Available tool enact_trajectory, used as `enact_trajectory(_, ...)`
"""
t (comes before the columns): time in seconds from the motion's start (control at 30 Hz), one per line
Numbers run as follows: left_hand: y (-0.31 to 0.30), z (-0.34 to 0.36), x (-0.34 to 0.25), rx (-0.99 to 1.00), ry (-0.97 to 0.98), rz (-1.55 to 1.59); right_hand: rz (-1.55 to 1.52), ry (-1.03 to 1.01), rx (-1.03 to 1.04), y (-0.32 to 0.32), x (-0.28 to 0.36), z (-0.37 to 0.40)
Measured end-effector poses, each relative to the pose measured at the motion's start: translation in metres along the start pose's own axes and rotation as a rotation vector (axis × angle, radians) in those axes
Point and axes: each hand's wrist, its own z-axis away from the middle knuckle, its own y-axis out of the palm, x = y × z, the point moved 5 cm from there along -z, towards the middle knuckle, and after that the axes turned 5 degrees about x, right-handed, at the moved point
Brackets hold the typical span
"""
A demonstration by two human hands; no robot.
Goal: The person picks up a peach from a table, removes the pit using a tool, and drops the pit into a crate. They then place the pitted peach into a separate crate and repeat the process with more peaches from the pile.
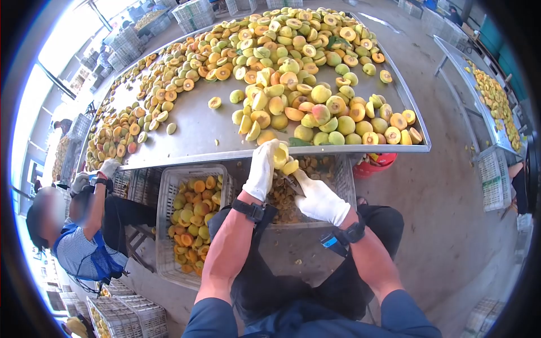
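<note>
My left hand (262,170), in a white glove, is closed around a yellow peach half (279,156) just below the table's front edge. Another pale yellow piece of peach (290,167) shows just below it, between my hands. My right hand (322,198), also gloved, grips a small metal hand tool (293,183) whose tip points up toward the fruit; its exact kind is partly hidden by my fingers. Beneath both hands stands a crate of peach stones and scraps (287,205). In front, the metal table (217,127) bears a large heap of halved peaches (282,62).
A white crate of peach halves (194,219) stands left of my legs. A red bucket (376,163) is under the table's right corner. A gloved co-worker (90,242) sits at the left. Another table with yellow fruit (493,96) is at the right, and stacked crates (127,315) are lower left.
</note>
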Motion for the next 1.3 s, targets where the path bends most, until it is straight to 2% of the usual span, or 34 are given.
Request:
enact_trajectory(0.07, -0.006, 0.008, -0.007, -0.016, 0.005, -0.37, 0.276, 0.25, 0.162, -0.001, -0.009, 0.006)
enact_trajectory(0.1, -0.004, 0.009, -0.008, -0.008, -0.001, -0.406, 0.343, 0.327, 0.204, -0.002, -0.013, 0.006)
enact_trajectory(0.27, -0.007, 0.014, -0.018, -0.036, 0.068, -0.477, 0.453, 0.332, 0.101, -0.011, -0.023, 0.01)
enact_trajectory(0.4, -0.012, 0.032, -0.04, -0.045, 0.144, -0.348, 0.497, 0.287, 0.055, -0.019, -0.032, 0.012)
enact_trajectory(0.5, -0.036, 0.06, -0.083, -0.182, 0.28, -0.465, 0.473, 0.265, -0.013, -0.031, -0.022, 0.02)
enact_trajectory(0.57, -0.055, 0.084, -0.118, -0.363, 0.296, -0.602, 0.445, 0.216, -0.037, -0.033, -0.019, 0.024)
enact_trajectory(0.6, -0.071, 0.093, -0.136, -0.389, 0.301, -0.869, 0.478, 0.21, -0.019, -0.033, -0.02, 0.026)
enact_trajectory(0.63, -0.079, 0.104, -0.154, -0.515, 0.366, -1.514, 0.511, 0.203, -0.004, -0.033, -0.02, 0.027)
enact_trajectory(0.67, -0.079, 0.115, -0.162, -0.596, 0.205, -1.861, 0.498, 0.189, -0.014, -0.034, -0.02, 0.027)
enact_trajectory(0.73, -0.084, 0.133, -0.166, -0.803, -0.094, -2.164, 0.51, 0.185, 0.001, -0.032, -0.019, 0.026)
enact_trajectory(0.8, -0.079, 0.132, -0.163, -0.711, 0.022, -2.133, 0.513, 0.163, -0.002, -0.03, -0.016, 0.025)
enact_trajectory(0.83, -0.072, 0.125, -0.156, -0.655, 0.249, -2.105, 0.502, 0.194, 0.041, -0.031, -0.012, 0.024)
enact_trajectory(0.9, -0.043, 0.101, -0.141, -0.562, 0.19, -1.976, 0.488, 0.259, 0.116, -0.032, -0.006, 0.022)
enact_trajectory(0.93, -0.03, 0.086, -0.13, -0.477, 0.32, -1.922, 0.489, 0.274, 0.139, -0.032, -0.004, 0.022)
enact_trajectory(1.0, -0.008, 0.045, -0.103, -0.334, 0.284, -1.941, 0.484, 0.258, 0.102, -0.028, -0.014, 0.019)
enact_trajectory(1.07, 0.013, 0.009, -0.082, -0.16, 0.036, -2.009, 0.524, 0.301, 0.165, -0.027, -0.017, 0.021)
enact_trajectory(1.13, 0.014, -0.02, -0.065, -0.12, -0.071, -2.035, 0.526, 0.266, 0.136, -0.029, -0.013, 0.028)
enact_trajectory(1.3, -0.014, -0.066, -0.04, -0.173, -0.138, -1.901, 0.509, 0.277, 0.138, -0.032, -0.019, 0.032)
